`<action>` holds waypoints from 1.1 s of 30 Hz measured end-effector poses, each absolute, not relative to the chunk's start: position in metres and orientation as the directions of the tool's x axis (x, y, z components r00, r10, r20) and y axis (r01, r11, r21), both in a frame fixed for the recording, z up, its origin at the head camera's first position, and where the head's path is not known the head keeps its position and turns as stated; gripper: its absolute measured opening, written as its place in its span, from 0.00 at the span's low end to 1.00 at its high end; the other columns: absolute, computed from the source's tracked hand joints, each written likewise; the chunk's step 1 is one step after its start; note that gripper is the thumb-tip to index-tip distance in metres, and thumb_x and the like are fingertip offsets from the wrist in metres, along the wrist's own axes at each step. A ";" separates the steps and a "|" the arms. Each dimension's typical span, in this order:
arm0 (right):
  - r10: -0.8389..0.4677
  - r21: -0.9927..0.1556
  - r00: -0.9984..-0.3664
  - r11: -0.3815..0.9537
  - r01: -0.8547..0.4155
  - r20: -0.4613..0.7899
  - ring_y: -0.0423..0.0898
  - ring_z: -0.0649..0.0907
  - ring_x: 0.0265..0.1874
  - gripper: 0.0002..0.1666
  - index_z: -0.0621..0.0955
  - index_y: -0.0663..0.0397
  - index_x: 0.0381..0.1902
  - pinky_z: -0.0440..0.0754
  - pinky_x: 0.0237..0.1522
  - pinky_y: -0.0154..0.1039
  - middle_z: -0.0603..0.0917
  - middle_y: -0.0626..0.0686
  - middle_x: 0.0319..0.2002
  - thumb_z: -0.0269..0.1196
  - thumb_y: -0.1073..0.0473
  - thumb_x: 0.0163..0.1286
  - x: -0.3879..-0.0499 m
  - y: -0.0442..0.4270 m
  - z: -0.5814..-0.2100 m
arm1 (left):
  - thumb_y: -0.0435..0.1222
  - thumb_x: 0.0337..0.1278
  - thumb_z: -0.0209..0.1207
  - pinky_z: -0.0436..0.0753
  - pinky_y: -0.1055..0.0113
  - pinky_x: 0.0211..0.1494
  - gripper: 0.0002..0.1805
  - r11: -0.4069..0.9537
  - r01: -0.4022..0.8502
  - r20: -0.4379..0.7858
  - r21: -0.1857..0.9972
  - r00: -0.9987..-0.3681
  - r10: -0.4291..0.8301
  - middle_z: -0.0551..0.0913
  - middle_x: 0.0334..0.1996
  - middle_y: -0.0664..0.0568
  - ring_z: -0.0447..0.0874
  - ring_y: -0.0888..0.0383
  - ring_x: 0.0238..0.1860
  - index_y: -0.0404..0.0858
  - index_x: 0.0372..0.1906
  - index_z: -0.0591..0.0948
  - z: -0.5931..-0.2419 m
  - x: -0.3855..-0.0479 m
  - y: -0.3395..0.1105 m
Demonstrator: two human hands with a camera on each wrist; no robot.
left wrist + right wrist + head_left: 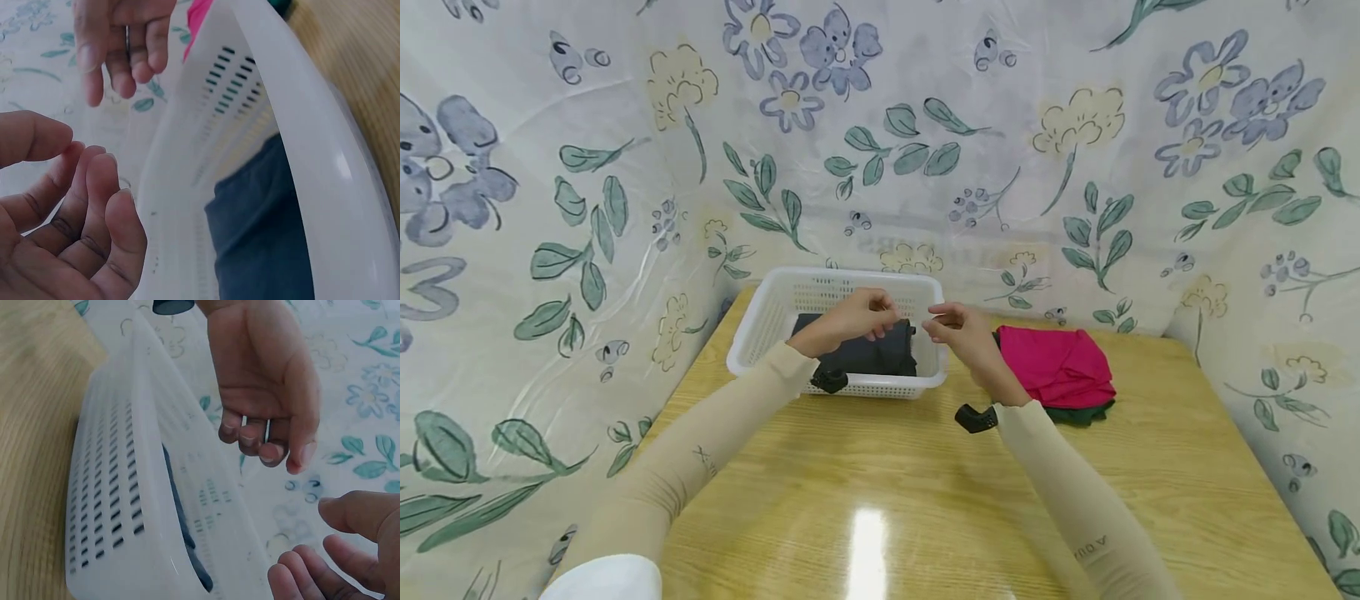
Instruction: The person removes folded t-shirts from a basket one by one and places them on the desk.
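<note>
A white plastic basket (pixel 895 382) with slotted sides stands on the table. Folded dark cloth (pixel 865 357) lies inside it. Above the basket my left hand (pixel 856 317) hovers, its fingers loosely bent and nothing visible in them; the left wrist view shows the thumb close to the index fingertip. My right hand (pixel 968 337) is just past the basket's right end, thumb and fingers apart, with no item between them. The two hands face each other across a small gap. Neither touches the dark cloth.
Folded bright pink cloth (pixel 1052 362) lies on dark green cloth (pixel 1078 414) to the right of the basket. A flower-patterned sheet (pixel 910 208) hangs behind and along the sides of the wooden table (pixel 970 500).
</note>
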State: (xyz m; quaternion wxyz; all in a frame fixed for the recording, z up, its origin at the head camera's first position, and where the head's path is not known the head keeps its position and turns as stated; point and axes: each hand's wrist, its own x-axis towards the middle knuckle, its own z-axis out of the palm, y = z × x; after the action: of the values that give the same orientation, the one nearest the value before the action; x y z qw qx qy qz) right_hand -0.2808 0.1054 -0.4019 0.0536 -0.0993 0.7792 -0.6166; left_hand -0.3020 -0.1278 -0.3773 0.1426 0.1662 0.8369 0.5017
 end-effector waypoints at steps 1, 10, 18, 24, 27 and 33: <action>-0.231 -0.972 -0.973 0.219 -0.081 0.029 0.62 0.83 0.51 0.23 0.79 0.60 0.64 0.82 0.58 0.51 0.83 0.60 0.50 0.66 0.58 0.75 -0.280 0.102 -0.403 | 0.41 0.77 0.56 0.79 0.39 0.54 0.11 0.451 0.130 -0.077 0.883 -0.908 0.412 0.81 0.43 0.39 0.79 0.33 0.47 0.36 0.48 0.80 -0.378 -0.302 -0.133; -0.361 -0.908 -0.929 0.411 -0.081 -0.081 0.58 0.82 0.55 0.34 0.74 0.55 0.70 0.79 0.60 0.55 0.82 0.57 0.55 0.69 0.48 0.72 -0.282 0.080 -0.411 | 0.42 0.78 0.56 0.80 0.40 0.54 0.16 0.499 0.087 -0.085 0.862 -0.947 0.311 0.81 0.44 0.38 0.80 0.33 0.46 0.31 0.52 0.79 -0.377 -0.305 -0.178; -0.418 -0.850 -0.902 0.511 -0.132 -0.111 0.52 0.82 0.51 0.37 0.71 0.56 0.73 0.80 0.56 0.50 0.81 0.56 0.54 0.69 0.48 0.72 -0.283 0.067 -0.415 | 0.40 0.80 0.51 0.81 0.45 0.56 0.15 0.530 0.017 -0.129 0.848 -0.963 0.237 0.80 0.47 0.38 0.79 0.34 0.50 0.31 0.52 0.78 -0.384 -0.315 -0.221; -0.446 -0.826 -0.878 0.551 -0.117 -0.173 0.54 0.80 0.54 0.38 0.70 0.57 0.74 0.81 0.56 0.50 0.79 0.59 0.57 0.68 0.50 0.73 -0.287 0.057 -0.416 | 0.39 0.80 0.50 0.81 0.45 0.58 0.17 0.520 -0.048 -0.154 0.853 -0.975 0.162 0.79 0.49 0.38 0.81 0.39 0.51 0.29 0.55 0.78 -0.387 -0.321 -0.242; -0.447 -0.812 -0.876 0.571 -0.121 -0.184 0.55 0.79 0.57 0.38 0.70 0.58 0.74 0.80 0.57 0.50 0.78 0.60 0.59 0.68 0.49 0.74 -0.287 0.054 -0.416 | 0.40 0.80 0.49 0.82 0.47 0.58 0.18 0.519 -0.064 -0.164 0.853 -0.975 0.149 0.78 0.53 0.35 0.81 0.42 0.51 0.28 0.57 0.77 -0.387 -0.321 -0.249; -0.418 -0.798 -0.886 0.594 -0.100 -0.200 0.58 0.78 0.61 0.37 0.69 0.58 0.75 0.78 0.60 0.53 0.76 0.63 0.64 0.67 0.50 0.74 -0.289 0.050 -0.414 | 0.38 0.79 0.48 0.84 0.54 0.55 0.21 0.505 -0.114 -0.198 0.855 -0.973 0.115 0.75 0.58 0.32 0.79 0.40 0.54 0.24 0.60 0.74 -0.387 -0.323 -0.253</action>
State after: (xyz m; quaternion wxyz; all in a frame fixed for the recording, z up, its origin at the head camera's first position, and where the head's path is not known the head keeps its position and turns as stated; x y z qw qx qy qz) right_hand -0.2894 0.0503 -0.4137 0.1871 -0.1482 0.8729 -0.4255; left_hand -0.3234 -0.2533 -0.3873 0.1154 0.0002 0.8598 0.4974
